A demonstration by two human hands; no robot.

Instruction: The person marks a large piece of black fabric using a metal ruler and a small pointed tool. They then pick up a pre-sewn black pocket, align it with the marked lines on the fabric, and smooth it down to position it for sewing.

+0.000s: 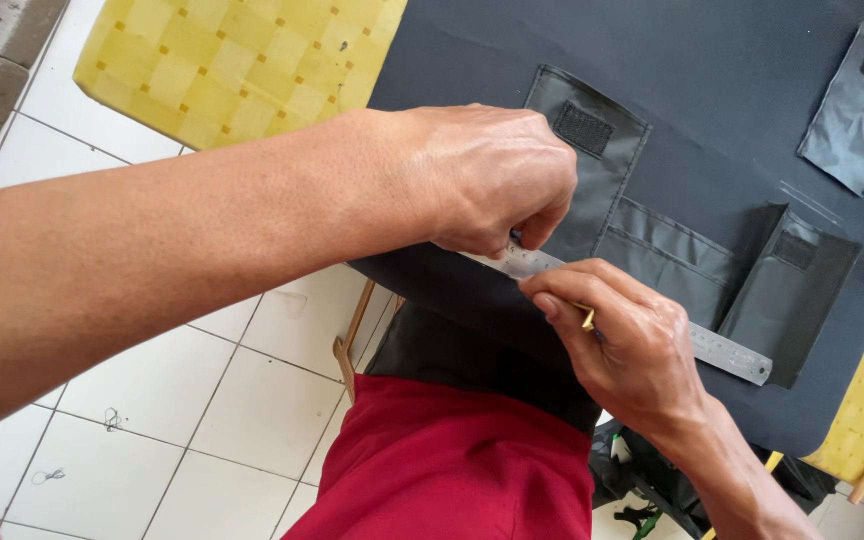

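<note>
Head cam: left hand (487, 175), fingers curled down, pinned steel ruler (722, 350) flat on black fabric panel (712, 70) at frame centre so it couldn't slip. Right hand (632, 350) pinched a yellow marking tool (588, 319) against ruler's edge.

Both forearms are bare, without sleeves; a red garment (452, 470) covers the lap.
</note>
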